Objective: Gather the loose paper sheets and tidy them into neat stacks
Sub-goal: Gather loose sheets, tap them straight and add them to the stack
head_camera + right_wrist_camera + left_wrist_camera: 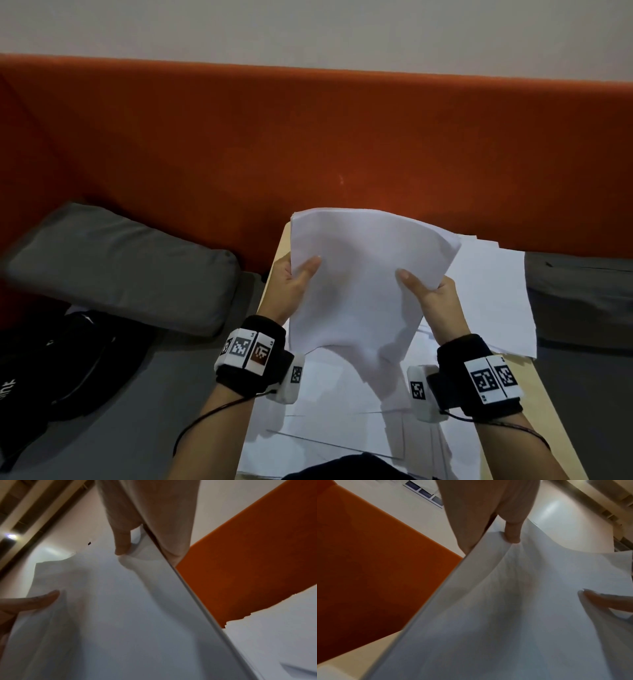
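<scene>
Dim indoor light; wrist views blurred, edges warped.

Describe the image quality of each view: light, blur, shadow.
Head view: dim, soft, edges bowed; the held sheets shadow the table papers. Left wrist view: blurred, paper greying downward below the left hand. Right wrist view: similar, with ceiling lamp glare.

Orange backrest under pale wall, grey cushion left, wooden table.

Little can be read here. The black bag at the left edge of the head view bears white lettering cut off by the frame, too partial to read. The wrist bands' square coded markers carry tiny digits, too small to make out.
</scene>
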Demonstrator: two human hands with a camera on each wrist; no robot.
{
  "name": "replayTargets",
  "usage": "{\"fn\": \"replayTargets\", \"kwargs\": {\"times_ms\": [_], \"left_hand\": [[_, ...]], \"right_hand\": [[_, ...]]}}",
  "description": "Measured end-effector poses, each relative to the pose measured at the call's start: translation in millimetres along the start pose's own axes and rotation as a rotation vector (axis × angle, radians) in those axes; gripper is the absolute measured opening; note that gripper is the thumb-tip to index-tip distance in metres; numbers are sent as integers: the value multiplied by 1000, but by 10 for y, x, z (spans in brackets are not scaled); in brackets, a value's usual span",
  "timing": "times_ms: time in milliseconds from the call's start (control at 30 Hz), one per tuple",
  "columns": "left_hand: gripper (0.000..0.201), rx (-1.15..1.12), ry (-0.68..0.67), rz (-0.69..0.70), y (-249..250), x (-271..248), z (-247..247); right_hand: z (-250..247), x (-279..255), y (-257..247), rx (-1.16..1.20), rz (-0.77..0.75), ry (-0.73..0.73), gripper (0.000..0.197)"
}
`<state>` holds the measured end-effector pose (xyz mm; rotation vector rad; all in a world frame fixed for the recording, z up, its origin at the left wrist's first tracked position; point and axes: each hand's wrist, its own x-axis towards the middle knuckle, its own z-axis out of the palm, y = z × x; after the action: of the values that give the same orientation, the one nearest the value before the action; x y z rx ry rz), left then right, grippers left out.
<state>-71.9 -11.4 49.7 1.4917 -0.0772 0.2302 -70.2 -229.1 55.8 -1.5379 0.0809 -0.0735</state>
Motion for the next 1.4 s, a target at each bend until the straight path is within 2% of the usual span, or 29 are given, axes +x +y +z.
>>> {"fn": "replayTargets", "kwargs": {"times_ms": [200,333,467,567,700,767,867,1067,1233,1400], "left_hand": [[17,-55,32,66,161,30,23],[17,-48,81,27,5,2,45],[14,14,112,-82,-324,-85,48],[17,107,53,-155,-543,-88,-20],[31,292,165,-376,-892,-108,-196],[42,435,161,-531,-1076,-180,-256],[51,443,112,-612,-1231,-269,-243],[55,519,66,-631,-1189,-247,-183],[56,620,8,-525,-1170,-279,-91],[50,714,-5,-521,-1152,-268,-53]], "right_hand": [[-30,12,-172,51,-43,-49,8],[-13,14,5,-50,70,-102,10],[6,11,306,-139,130,-94,11],[-60,92,386,-148,136,41,14],[-301,247,586,-212,227,195,28],[-413,268,720,-290,319,199,27],[-456,216,944,-421,439,128,25],[-432,140,1343,-588,569,12,33],[-442,172,1355,-614,589,4,34],[-437,174,1365,-618,596,10,34]]}}
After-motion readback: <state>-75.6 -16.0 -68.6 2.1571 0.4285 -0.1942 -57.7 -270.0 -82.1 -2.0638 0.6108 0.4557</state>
